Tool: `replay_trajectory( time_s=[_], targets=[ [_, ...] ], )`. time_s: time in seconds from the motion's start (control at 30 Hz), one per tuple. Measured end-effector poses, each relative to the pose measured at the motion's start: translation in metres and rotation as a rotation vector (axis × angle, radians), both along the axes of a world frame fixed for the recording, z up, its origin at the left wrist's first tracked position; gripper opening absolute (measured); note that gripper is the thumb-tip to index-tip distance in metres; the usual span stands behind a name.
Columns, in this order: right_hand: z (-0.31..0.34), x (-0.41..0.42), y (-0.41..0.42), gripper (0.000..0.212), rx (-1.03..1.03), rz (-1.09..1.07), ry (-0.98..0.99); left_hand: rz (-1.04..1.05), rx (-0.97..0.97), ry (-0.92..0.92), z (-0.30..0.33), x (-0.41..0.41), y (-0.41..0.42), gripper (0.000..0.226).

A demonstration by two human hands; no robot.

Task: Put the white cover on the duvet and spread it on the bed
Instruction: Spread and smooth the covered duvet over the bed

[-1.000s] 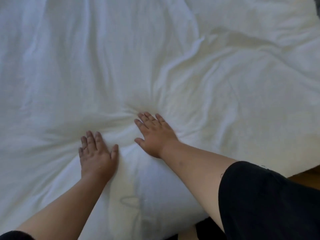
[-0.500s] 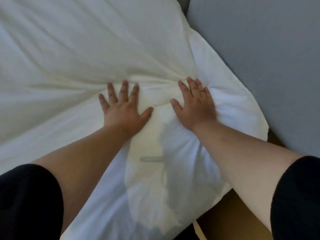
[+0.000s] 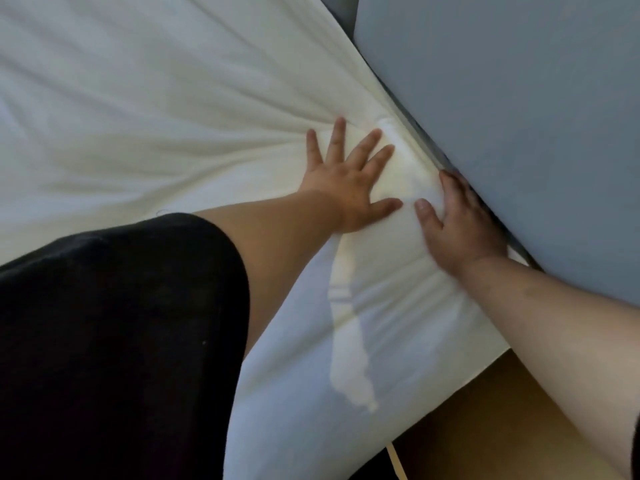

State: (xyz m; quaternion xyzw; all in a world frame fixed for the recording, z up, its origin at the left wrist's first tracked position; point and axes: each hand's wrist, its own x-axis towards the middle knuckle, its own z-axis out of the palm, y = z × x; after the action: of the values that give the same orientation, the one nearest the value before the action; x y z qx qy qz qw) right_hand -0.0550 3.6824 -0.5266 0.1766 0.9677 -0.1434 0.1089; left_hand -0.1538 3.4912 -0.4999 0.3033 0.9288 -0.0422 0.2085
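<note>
The white covered duvet lies spread across the bed and fills most of the view, with creases running toward my hands. My left hand presses flat on it with fingers spread. My right hand presses on the duvet's edge right against a grey-blue surface; its fingertips are tucked along that edge and partly hidden. The duvet's near corner hangs over the side of the bed.
The grey-blue surface stands along the right side of the bed. A wooden floor shows at the bottom right. My black sleeve covers the lower left of the view.
Both hands have slid to the right across the duvet, pushing it up to the grey-blue surface. The view has turned the same way.
</note>
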Motion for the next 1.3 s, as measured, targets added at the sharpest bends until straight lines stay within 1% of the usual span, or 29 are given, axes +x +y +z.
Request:
replay_trajectory(
  time_s=[0.1,0.2,0.3,0.37,0.43,0.5,0.6,0.67,0.77,0.9,1.07,1.17,1.3],
  targets=[
    [0.011,0.004,-0.008,0.074,0.042,-0.030,-0.072,0.002,0.025,-0.080,0.018,0.013,-0.014,0.088],
    [0.035,0.010,-0.021,0.076,0.109,-0.106,-0.213,0.013,0.101,-0.154,0.044,0.044,-0.056,0.082],
    [0.072,0.012,-0.052,0.072,0.096,-0.157,-0.302,0.125,0.069,-0.241,0.075,0.075,-0.116,0.081],
    [0.104,0.015,-0.083,0.072,0.111,-0.101,-0.341,0.219,0.032,-0.300,0.105,0.091,-0.155,0.076],
    [0.140,0.022,-0.117,0.072,0.121,0.009,-0.367,0.289,0.019,-0.330,0.141,0.108,-0.198,0.066],
    [0.179,0.034,-0.153,0.066,0.080,0.111,-0.374,0.346,0.019,-0.346,0.177,0.131,-0.244,0.061],
    [0.243,0.063,-0.215,0.065,0.025,0.244,-0.388,0.457,0.010,-0.310,0.226,0.177,-0.318,0.060],
    [0.286,0.089,-0.263,0.067,0.007,0.377,-0.424,0.556,0.015,-0.294,0.256,0.218,-0.368,0.061],
    [0.343,0.123,-0.332,0.064,0.030,0.561,-0.451,0.685,0.034,-0.265,0.297,0.283,-0.433,0.063],
    [0.400,0.162,-0.430,0.061,0.041,0.779,-0.413,0.872,0.056,-0.262,0.349,0.374,-0.511,0.061],
    [0.443,0.218,-0.540,0.059,0.062,1.082,-0.338,1.143,0.033,-0.178,0.392,0.482,-0.579,0.058],
    [0.458,0.255,-0.585,0.059,0.055,1.232,-0.289,1.299,0.028,-0.161,0.404,0.553,-0.593,0.055],
    [0.465,0.306,-0.625,0.062,0.118,1.432,-0.292,1.500,0.074,-0.177,0.413,0.648,-0.596,0.056]
  ],
)
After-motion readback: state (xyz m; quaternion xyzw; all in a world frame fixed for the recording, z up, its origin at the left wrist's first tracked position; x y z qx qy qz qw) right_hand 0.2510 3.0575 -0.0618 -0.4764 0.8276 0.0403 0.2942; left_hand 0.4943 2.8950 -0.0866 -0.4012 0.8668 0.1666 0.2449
